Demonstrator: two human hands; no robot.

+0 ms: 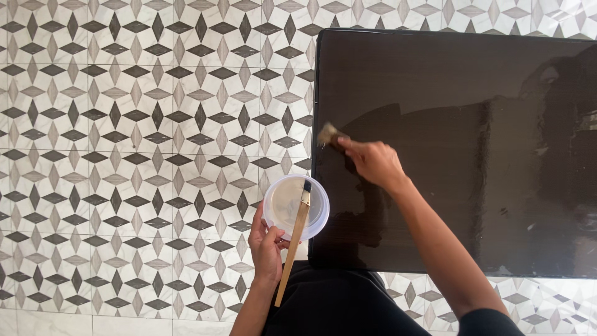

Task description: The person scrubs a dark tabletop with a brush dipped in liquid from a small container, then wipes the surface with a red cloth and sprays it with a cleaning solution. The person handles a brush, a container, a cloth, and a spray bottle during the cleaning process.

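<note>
The big dark table [460, 155] is the thing to steer by here: a glossy, almost black top with a faint wood grain, mirroring a window and the shape of the person leaning over it. It fills the right side of the view, standing on a floor [124, 124] of white tiles patterned with black and grey diamonds.

The right hand [373, 163] reaches in over the table's left part, near its left edge. Its fingers are drawn together in a pinch around the handle of a small brush [328, 134], whose pale bristles lie right at that left edge, touching the dark surface. The forearm runs back across the table's near left corner toward the person's body.

The left hand [266, 246] stays off the table, just beside its left edge and close to the near corner. It grips a shallow, round, clear plastic tub [296, 207] from below, thumb on the rim and fingers curled under. The tub hangs over the floor, its right rim overlapping the table's edge; whether it touches I cannot tell. There seems to be a little pale liquid in it.

A second brush [295, 246], with a long light wooden handle, rests in the tub, dark head inside and handle slanting down past the left hand, away from the table. The person wears dark clothing [336, 305], seen at the table's near edge.
</note>
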